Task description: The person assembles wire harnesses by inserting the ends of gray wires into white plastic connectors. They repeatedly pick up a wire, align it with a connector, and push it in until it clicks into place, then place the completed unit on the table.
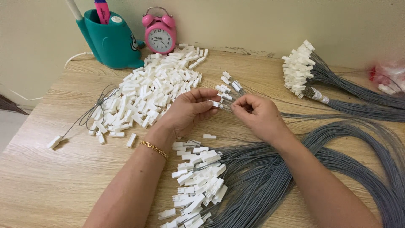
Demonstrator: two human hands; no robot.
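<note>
Soft, even light; sharp focus

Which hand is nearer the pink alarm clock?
Left. The left hand lies below the pink alarm clock, just beside the loose white connector pile. The right hand sits farther off, down and to the clock's right, by the grey wires.

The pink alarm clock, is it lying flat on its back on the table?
No, the pink alarm clock stands upright at the back of the table, next to the teal pen holder.
</note>
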